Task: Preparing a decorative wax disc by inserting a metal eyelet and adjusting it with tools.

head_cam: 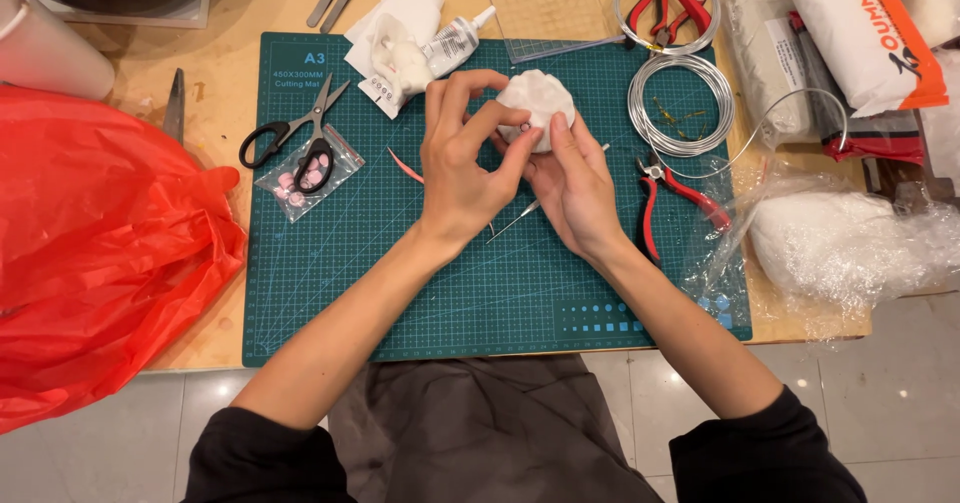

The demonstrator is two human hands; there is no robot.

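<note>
Both my hands meet over the upper middle of a green cutting mat (400, 293). My right hand (572, 188) cups a lumpy white ball of soft material (540, 103) from below. My left hand (462, 158) pinches at the ball's near side with thumb and forefinger, where a tiny dark bead-like spot shows. A thin metal needle tool (512, 225) lies on the mat under my hands.
Scissors (300, 128) lie on a small bag of pink pieces (300, 178) at the mat's left. A glue bottle (455, 38), wire coils (680, 103), red-handled pliers (675, 193), wrapped white stuffing (850, 238) and a large red plastic bag (90, 253) surround the mat.
</note>
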